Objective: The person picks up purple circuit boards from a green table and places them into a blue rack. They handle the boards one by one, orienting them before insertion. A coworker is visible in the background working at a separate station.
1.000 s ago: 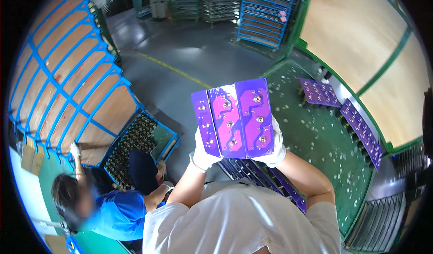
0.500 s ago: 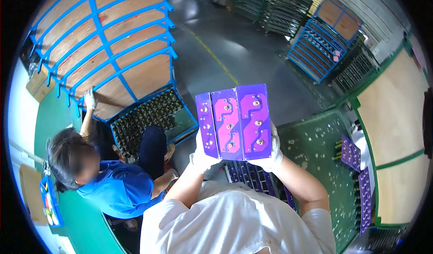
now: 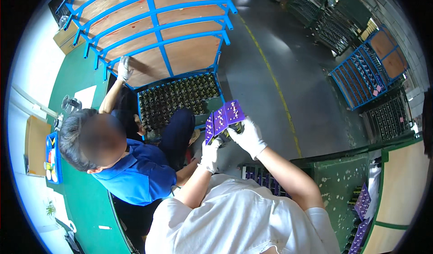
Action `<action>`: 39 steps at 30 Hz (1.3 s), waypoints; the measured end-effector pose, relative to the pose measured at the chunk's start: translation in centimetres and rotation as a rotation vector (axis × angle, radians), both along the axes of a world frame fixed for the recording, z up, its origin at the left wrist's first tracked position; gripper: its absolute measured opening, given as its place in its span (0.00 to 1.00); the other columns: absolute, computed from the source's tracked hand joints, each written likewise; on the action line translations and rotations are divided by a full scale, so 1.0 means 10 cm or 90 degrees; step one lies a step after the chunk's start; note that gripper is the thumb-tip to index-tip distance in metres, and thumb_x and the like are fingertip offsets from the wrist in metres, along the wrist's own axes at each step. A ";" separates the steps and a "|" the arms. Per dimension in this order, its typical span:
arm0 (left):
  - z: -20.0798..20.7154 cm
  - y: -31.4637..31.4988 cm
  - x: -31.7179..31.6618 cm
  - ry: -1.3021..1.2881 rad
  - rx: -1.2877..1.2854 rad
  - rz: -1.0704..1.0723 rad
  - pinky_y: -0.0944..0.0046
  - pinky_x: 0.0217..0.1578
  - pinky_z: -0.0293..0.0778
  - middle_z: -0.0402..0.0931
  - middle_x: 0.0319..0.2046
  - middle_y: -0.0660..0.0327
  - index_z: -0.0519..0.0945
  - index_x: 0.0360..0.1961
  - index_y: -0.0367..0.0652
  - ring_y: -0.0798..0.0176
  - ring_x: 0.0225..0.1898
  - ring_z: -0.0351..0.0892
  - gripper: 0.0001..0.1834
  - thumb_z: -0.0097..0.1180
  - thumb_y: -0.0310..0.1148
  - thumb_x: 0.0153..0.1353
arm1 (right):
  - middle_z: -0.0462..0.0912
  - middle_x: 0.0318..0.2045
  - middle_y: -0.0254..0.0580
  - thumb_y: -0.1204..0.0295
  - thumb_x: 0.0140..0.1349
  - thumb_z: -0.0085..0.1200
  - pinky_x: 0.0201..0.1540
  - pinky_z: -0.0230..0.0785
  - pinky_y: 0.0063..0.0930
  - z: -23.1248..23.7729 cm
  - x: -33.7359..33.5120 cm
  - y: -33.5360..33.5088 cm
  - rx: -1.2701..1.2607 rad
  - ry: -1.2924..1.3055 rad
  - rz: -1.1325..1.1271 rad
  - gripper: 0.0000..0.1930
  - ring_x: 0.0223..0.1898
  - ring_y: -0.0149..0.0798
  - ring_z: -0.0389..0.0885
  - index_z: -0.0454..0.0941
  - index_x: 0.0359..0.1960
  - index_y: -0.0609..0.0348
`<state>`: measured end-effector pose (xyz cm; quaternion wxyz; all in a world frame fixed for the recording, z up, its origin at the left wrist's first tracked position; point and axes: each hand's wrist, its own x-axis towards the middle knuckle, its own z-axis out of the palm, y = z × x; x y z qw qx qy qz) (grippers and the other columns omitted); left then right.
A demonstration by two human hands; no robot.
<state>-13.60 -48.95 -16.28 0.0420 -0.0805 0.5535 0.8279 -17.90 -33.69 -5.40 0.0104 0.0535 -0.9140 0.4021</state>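
Note:
A purple circuit board panel [image 3: 220, 120] in several joined sections is in both my white-gloved hands, tilted in front of me. Small pale spots dot its upper face, and dark parts hang underneath. My left hand [image 3: 210, 153] grips its near lower edge, fingers partly hidden by the board. On the right side, my right hand [image 3: 246, 137] is closed round the edge and the parts below it. Just beyond the panel lies a blue-framed tray [image 3: 216, 105] filled with rows of dark upright parts. More purple boards [image 3: 266, 178] lie partly hidden below my right forearm.
A co-worker in a blue shirt [image 3: 140, 173] sits close on my left, a gloved hand on the blue rack [image 3: 155, 17] of wooden shelves. Green worktops flank us; the right one [image 3: 333, 177] holds purple boards [image 3: 362, 203]. Another blue rack [image 3: 361, 78] stands far right.
The panel has moved away from me, tilted over, and now shows its spotted face instead of the side with large pads. My view has swung left toward the co-worker and tray.

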 end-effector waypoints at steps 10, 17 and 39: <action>-0.33 -0.38 -0.05 -0.223 0.086 0.129 0.64 0.32 0.81 0.81 0.38 0.58 0.79 0.45 0.38 0.62 0.34 0.82 0.12 0.52 0.26 0.60 | 0.81 0.45 0.50 0.59 0.51 0.64 0.48 0.72 0.41 -0.65 -0.39 -0.49 -0.084 -0.083 0.103 0.24 0.46 0.54 0.80 0.75 0.48 0.53; -0.50 -0.53 -0.10 -0.291 0.061 0.137 0.61 0.36 0.77 0.80 0.42 0.56 0.76 0.51 0.39 0.58 0.40 0.82 0.17 0.49 0.32 0.63 | 0.80 0.46 0.53 0.58 0.52 0.63 0.49 0.71 0.41 -0.79 -0.55 -0.63 -0.045 -0.152 0.134 0.26 0.47 0.54 0.79 0.74 0.50 0.56; 0.84 1.43 -0.57 0.450 -0.122 -0.245 0.50 0.61 0.68 0.62 0.63 0.45 0.65 0.61 0.33 0.49 0.59 0.70 0.25 0.38 0.41 0.72 | 0.81 0.37 0.54 0.68 0.58 0.54 0.40 0.74 0.41 0.50 0.96 0.77 -0.204 0.035 -0.239 0.14 0.37 0.55 0.82 0.75 0.45 0.61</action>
